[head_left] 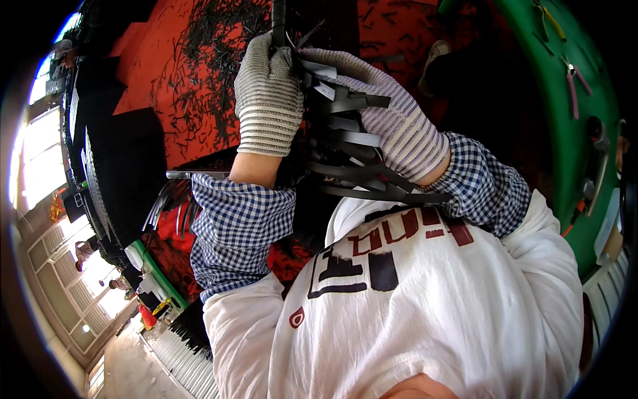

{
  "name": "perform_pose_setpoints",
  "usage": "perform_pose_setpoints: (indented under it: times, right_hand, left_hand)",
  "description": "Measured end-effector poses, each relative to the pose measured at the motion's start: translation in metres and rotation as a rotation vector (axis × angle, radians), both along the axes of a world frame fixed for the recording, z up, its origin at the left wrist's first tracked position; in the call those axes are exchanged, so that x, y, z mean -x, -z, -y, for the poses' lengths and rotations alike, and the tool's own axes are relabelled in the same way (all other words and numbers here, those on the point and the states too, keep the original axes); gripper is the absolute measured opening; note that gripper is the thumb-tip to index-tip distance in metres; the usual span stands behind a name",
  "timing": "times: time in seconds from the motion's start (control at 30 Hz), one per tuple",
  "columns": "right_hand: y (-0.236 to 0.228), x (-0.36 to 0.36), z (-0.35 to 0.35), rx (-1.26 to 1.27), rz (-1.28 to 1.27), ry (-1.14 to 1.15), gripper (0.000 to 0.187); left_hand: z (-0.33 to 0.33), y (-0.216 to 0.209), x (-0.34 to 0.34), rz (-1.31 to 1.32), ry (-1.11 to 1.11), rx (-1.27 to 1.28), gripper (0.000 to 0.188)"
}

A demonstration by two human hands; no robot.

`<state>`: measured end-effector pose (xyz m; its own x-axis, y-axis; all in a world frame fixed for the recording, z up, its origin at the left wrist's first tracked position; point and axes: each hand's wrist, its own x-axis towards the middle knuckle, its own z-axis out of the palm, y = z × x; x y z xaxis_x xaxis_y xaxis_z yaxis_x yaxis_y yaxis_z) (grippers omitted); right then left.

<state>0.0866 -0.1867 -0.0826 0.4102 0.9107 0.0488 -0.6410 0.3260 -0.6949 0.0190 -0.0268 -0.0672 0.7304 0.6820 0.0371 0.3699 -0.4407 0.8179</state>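
Note:
Both my hands wear striped knit gloves and meet near the top of the view. My left hand (269,100) is closed round a dark flat strip (278,18) that stands up past its fingertips. Close beside it, my right hand (395,116) curls round a bunch of black strips (349,136). Their loose ends fan out below the hands toward my chest, some shining grey in the light. The fingertips of my right hand are partly hidden by the strips. Checked blue sleeves (242,223) cover my forearms.
A red surface (139,70) is littered with black scraps. On the right curves a green table (531,80) with yellow-handled pliers (553,23), a pink-handled tool (573,93) and a dark hand tool (593,153). Large black sheets (129,166) stand at left. Distant people (119,284) are near bright windows.

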Motion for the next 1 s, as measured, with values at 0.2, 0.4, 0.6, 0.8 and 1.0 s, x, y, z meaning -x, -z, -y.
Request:
perform_pose_setpoints:
  times: [0.2,0.4,0.6,0.8,1.0]
  right_hand:
    - [-0.003,0.019,-0.011,0.185,-0.083,0.04,0.047]
    - [-0.001,0.042,-0.02,-0.054,-0.297,0.243,0.035]
    - [0.012,0.038,-0.018,-0.312,-0.425,0.151,0.033]
    - [0.013,-0.005,-0.007,0.026,0.058,-0.032,0.041]
    - [0.014,0.022,-0.026,0.139,0.065,0.168,0.042]
  left_hand:
    - [0.004,0.003,-0.005,-0.046,-0.02,-0.06,0.024]
    - [0.007,-0.004,-0.001,0.04,-0.067,-0.044,0.026]
    - [-0.006,0.007,-0.001,0.016,-0.031,-0.047,0.022]
    - [0.002,-0.006,0.004,0.096,-0.013,0.041,0.02]
    - [0.004,-0.005,0.002,0.099,-0.075,0.171,0.019]
